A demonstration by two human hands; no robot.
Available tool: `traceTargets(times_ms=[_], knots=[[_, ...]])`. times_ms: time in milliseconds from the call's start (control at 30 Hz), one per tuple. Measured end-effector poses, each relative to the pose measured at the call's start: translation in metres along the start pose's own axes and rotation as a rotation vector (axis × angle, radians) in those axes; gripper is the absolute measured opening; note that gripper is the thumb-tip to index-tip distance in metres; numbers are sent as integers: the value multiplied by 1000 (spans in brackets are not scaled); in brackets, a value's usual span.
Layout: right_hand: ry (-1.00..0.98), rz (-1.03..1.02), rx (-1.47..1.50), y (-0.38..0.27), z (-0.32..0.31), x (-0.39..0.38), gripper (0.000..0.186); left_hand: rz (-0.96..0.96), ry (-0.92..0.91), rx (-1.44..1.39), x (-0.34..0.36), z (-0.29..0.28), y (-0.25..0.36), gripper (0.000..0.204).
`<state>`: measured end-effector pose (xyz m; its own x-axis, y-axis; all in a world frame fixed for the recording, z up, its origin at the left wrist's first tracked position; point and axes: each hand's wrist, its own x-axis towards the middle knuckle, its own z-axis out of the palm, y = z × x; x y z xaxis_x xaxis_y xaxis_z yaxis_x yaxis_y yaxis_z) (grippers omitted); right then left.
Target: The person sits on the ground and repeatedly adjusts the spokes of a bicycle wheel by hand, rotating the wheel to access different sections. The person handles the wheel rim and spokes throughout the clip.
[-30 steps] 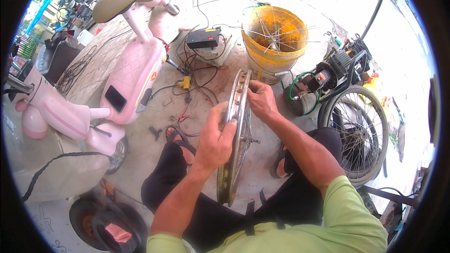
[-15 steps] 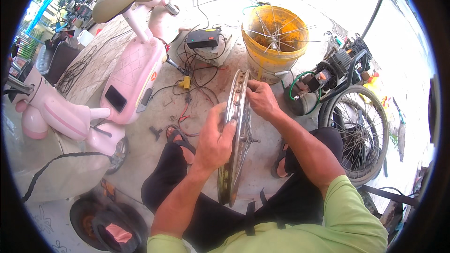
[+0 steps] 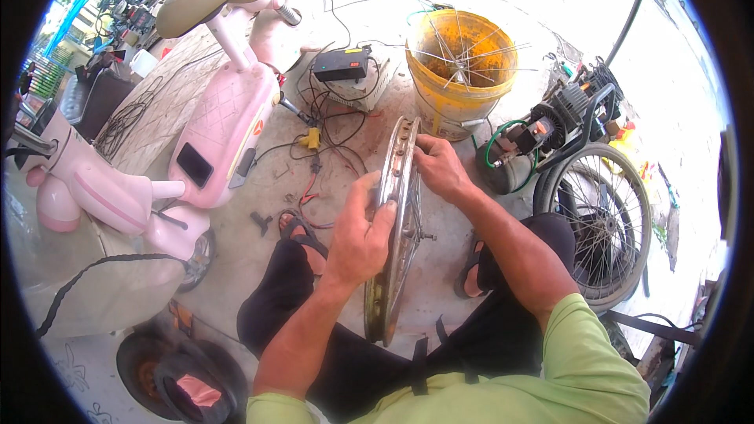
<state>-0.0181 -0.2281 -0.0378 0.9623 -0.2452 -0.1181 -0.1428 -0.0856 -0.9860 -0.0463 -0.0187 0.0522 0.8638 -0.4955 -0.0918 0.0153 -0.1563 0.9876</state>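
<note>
A metal wheel rim (image 3: 380, 298) with spokes and a hub axle (image 3: 428, 236) on its right side stands nearly upright between my knees, seen almost edge-on. My left hand (image 3: 361, 229) is wrapped round its left side, the thumb lying across the rim's outer channel. On the far right side of the rim, my right hand (image 3: 441, 166) is closed with its fingertips at the spoke side near the top. Whether a small part sits between those fingertips is hidden. Small holes run along the channel of the rim.
Ahead stands a yellow bucket (image 3: 424, 98) with loose spokes (image 3: 459, 71) in it. Left of it lie a black charger (image 3: 340, 64) and tangled cables. A pink electric scooter (image 3: 224, 129) fills the left. At right are a compressor (image 3: 542, 133) and a spoked wheel (image 3: 601, 224); old tyres (image 3: 177, 377) lie lower left.
</note>
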Motion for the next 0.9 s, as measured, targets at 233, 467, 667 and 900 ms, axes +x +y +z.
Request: traceTargets(times_ms=[233, 467, 667, 900], knots=[[45, -1, -108, -2, -2, -3, 39, -11, -2, 24, -2, -1, -2, 43], [119, -11, -97, 0, 3, -16, 33, 30, -15, 44, -5, -2, -8, 44], [73, -143, -157, -18, 1, -38, 22, -34, -51, 43, -9, -4, -2, 47], [110, -393, -64, -12, -10, -38, 21, 74, 49, 213, -2, 13, 10, 42]])
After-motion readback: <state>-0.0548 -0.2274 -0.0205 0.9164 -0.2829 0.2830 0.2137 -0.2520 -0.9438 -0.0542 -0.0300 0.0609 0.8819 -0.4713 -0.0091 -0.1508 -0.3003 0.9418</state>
